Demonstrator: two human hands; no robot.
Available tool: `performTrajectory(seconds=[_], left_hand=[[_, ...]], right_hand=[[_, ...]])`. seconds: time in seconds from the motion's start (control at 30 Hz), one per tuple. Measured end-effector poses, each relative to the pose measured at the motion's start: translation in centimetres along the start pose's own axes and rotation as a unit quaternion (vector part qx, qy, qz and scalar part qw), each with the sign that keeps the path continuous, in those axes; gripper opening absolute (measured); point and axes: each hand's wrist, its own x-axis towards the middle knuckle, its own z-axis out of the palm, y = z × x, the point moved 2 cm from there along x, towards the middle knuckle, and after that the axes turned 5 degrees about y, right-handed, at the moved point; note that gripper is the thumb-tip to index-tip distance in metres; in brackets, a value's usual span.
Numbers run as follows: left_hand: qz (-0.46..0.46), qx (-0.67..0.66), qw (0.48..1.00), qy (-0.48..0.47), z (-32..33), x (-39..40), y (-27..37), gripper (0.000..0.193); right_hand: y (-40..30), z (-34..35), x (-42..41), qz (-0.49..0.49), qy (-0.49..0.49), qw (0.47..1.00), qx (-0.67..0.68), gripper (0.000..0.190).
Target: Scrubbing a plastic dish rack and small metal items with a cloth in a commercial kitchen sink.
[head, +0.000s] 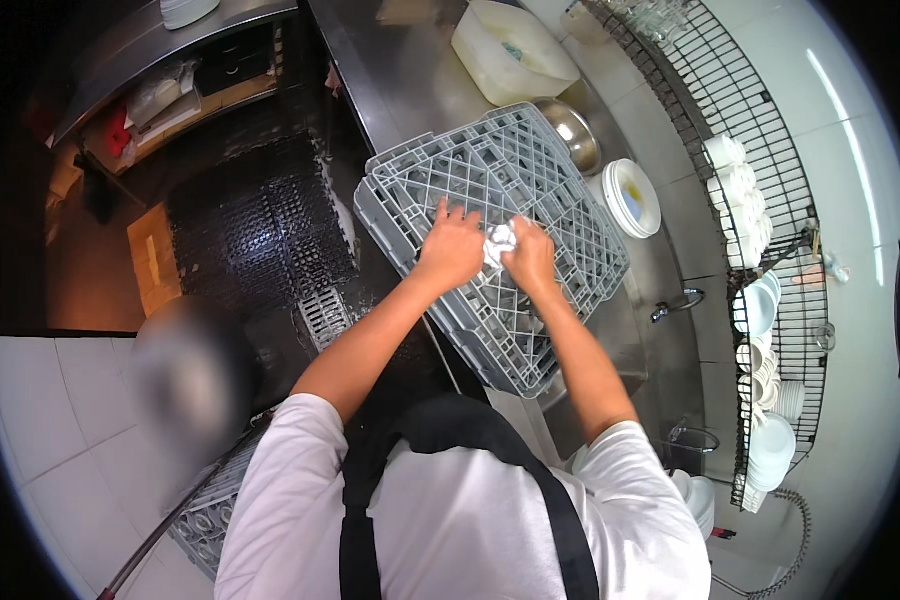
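A grey plastic dishwasher rack (495, 180) with a lattice top lies at an angle across the steel counter in front of me. On the lattice rests my left hand (454, 244), its fingers stretched forward and slightly spread. My right hand (531, 255) is closed around a crumpled white item (501, 238), possibly a cloth, just above the rack. That item reaches to the thumb side of my left hand, but whether the left thumb grips it is hidden. Grey shapes show through the lattice, too obscured to name.
Beyond the rack are a cream plastic tub (510, 56), a steel bowl (571, 135) and stacked white containers (631, 199). A tap (675, 306) juts from the right wall under a wire shelf (784, 150) of crockery. A black mat (255, 232) and floor drain (324, 319) lie left.
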Motion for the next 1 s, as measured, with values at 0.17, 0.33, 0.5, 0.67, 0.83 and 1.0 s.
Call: performTrajectory(seconds=[0.17,0.33,0.5,0.67,0.83,1.0], left_hand=[[-0.007,0.011,0.999,-0.041,-0.3,0.6,0.4,0.023],[-0.029,0.024,0.997,-0.066,-0.8,0.3,0.0,0.026],[0.002,0.022,0.998,-0.063,-0.7,0.6,0.8,0.03],[0.0,0.006,0.999,-0.037,-0.8,0.4,0.3,0.027],[0.023,0.003,0.999,-0.036,-1.0,1.0,0.5,0.026],[0.031,0.02,0.999,-0.024,-0.7,1.0,0.2,0.026]], right_hand=[[3.2,-0.4,-2.7,0.275,0.208,0.935,0.088,0.022],[2.0,-4.2,-0.5,0.004,0.0,0.997,0.074,0.027],[1.6,-1.7,2.8,-0.254,-0.106,0.961,-0.028,0.039],[2.5,-1.4,3.0,-0.132,-0.115,0.984,0.022,0.041],[2.8,0.6,0.8,0.219,-0.032,0.972,0.08,0.033],[2.2,-0.2,2.0,-0.091,-0.045,0.991,0.09,0.021]])
